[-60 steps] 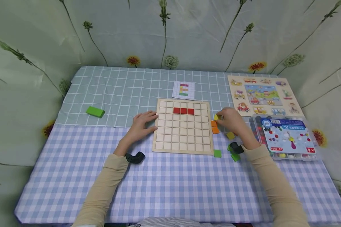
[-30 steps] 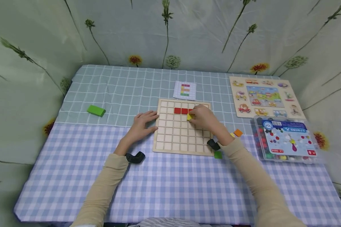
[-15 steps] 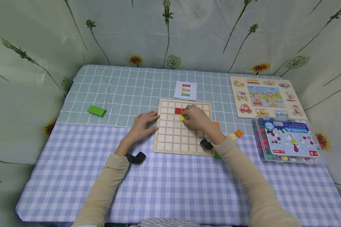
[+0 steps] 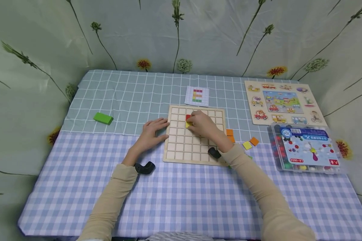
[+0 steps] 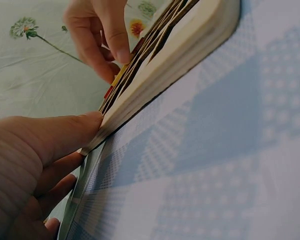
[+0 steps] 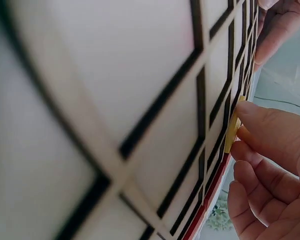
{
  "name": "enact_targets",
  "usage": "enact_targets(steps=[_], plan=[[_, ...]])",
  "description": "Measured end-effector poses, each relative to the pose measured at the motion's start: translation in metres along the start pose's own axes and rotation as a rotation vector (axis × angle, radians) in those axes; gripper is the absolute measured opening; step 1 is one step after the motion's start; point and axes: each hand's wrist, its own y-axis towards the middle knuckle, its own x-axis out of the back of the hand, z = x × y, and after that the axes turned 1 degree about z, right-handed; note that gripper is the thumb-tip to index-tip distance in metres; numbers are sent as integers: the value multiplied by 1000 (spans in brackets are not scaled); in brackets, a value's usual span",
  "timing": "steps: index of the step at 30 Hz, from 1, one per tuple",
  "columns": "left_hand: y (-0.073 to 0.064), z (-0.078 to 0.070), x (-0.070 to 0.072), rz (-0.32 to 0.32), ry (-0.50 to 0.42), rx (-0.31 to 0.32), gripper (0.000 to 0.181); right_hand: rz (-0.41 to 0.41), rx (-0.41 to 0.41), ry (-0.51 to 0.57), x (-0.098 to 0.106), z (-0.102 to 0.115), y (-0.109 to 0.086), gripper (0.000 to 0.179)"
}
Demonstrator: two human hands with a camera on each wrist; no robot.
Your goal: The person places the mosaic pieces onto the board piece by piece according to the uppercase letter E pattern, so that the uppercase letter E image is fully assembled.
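Yellow tile (image 4: 187, 125) is pinched by the right hand (image 4: 203, 125) in the far half of the grid board (image 4: 179, 147); the left hand (image 4: 151, 133), fingers extended, touches the grid board's left edge. Placing seems underway; next calls for 2 things: seating squarely, letting go.

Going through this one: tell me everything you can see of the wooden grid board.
The grid board looks like pale, plain wood: roughly square, with a raised rim and narrow ridges dividing it into small square cells. It lies flat, straddling the grey cloth and the blue checked cloth. The left hand touches its left edge. A red tile sits in one cell; the right hand pinches a yellow tile just nearer the person, hiding part of the grid.
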Motion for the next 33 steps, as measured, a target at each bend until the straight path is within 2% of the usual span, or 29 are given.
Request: enact_targets(steps=[3, 9, 21, 27, 33], plan=[[0, -1, 1, 2, -1, -1, 53, -13, -4, 3, 1, 0, -2, 20], [0, -2, 1, -1, -1, 1, 53, -84, -1, -14, 9, -9, -20, 17], [0, -1, 0, 2, -5, 15, 53, -218, -109, 22, 19, -43, -68, 22], [0, 0, 0, 4, -9, 17, 53, -234, -191, 36, 21, -58, -86, 24], [1, 0, -1, 7, -1, 16, 54, -258, -219, 50, 21, -71, -99, 26]])
